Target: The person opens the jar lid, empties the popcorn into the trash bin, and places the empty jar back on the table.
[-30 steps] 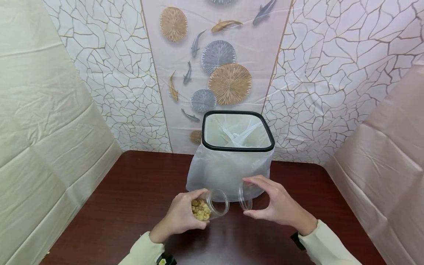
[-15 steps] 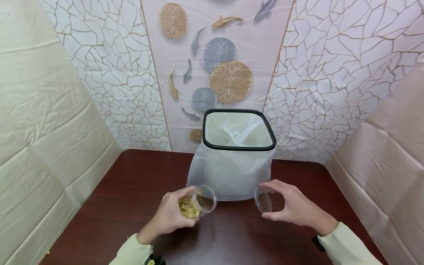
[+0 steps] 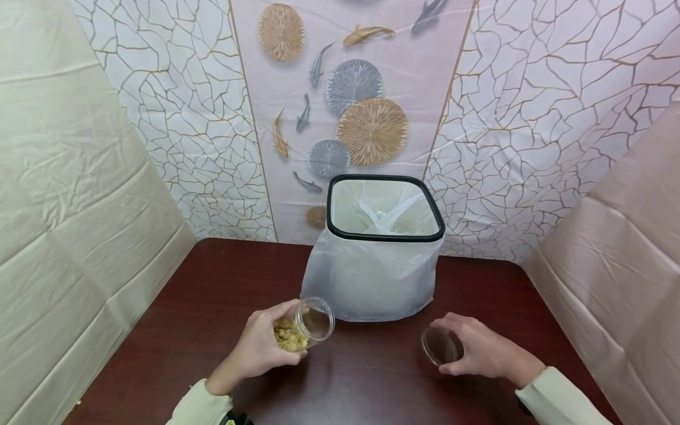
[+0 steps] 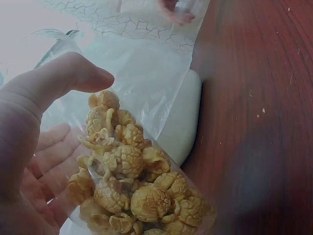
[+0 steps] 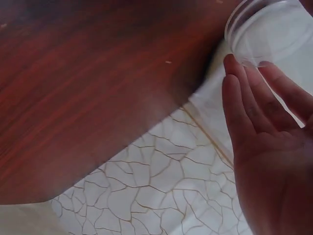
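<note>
My left hand (image 3: 261, 343) grips a clear plastic jar (image 3: 314, 319), tilted with its open mouth toward the right. Caramel popcorn (image 4: 129, 171) fills the lower part of the jar, seen close up in the left wrist view. Over to the right, my right hand (image 3: 480, 349) holds a clear round lid (image 3: 440, 346) by its edge, between thumb and fingers. In the right wrist view the fingertips touch the rim of that lid (image 5: 266, 32). Jar and lid are well apart, both low over the dark table.
Behind the hands stands a white bin (image 3: 379, 277) with a black rim (image 3: 385, 237) and a plastic liner folded over its outside. The dark red wooden table (image 3: 366, 378) carries small crumbs (image 4: 263, 110). Patterned cloth (image 3: 202, 118) hangs at the back, with plain fabric at both sides.
The hands have moved apart: my left hand with the jar to the left, my right hand with the lid to the right and down toward the table.
</note>
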Tool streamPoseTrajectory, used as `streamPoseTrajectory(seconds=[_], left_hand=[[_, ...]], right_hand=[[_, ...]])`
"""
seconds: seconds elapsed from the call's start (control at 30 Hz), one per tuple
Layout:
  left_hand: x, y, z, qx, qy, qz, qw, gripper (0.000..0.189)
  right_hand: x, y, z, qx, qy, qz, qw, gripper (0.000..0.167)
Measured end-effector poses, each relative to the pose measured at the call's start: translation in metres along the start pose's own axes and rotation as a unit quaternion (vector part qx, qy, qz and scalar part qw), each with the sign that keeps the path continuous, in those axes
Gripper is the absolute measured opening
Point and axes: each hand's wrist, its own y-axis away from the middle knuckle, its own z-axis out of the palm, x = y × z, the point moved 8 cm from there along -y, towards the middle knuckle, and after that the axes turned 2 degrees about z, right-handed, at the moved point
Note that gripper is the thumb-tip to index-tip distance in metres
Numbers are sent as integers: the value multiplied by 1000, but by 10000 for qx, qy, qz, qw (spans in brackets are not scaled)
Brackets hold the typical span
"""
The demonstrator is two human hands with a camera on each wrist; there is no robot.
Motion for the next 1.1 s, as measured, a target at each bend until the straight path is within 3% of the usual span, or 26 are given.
streamPoseTrajectory(seconds=[0.2, 0.4, 0.63, 0.77, 0.9, 1.1], left_hand=[[-6, 2, -1, 3, -26, -67, 10000, 85], [-8, 4, -2, -1, -137, -179, 9997, 86], [-12, 7, -6, 56, -296, -290, 9991, 86], [-16, 7, -15, 43, -401, -441, 9982, 86], [-16, 1, -33, 27, -725, -537, 9959, 87], [-10, -27, -67, 77, -1170, -404, 9923, 89]], right_hand=[[16, 6, 25, -735, 423, 458, 9953, 77], [26, 12, 41, -1159, 272, 817, 9895, 78], [27, 15, 44, -1128, 244, 1018, 9881, 82], [24, 16, 41, -1078, 326, 939, 9892, 86], [15, 15, 20, -748, 483, 681, 9937, 84], [1, 3, -51, 200, 871, 600, 9942, 82]])
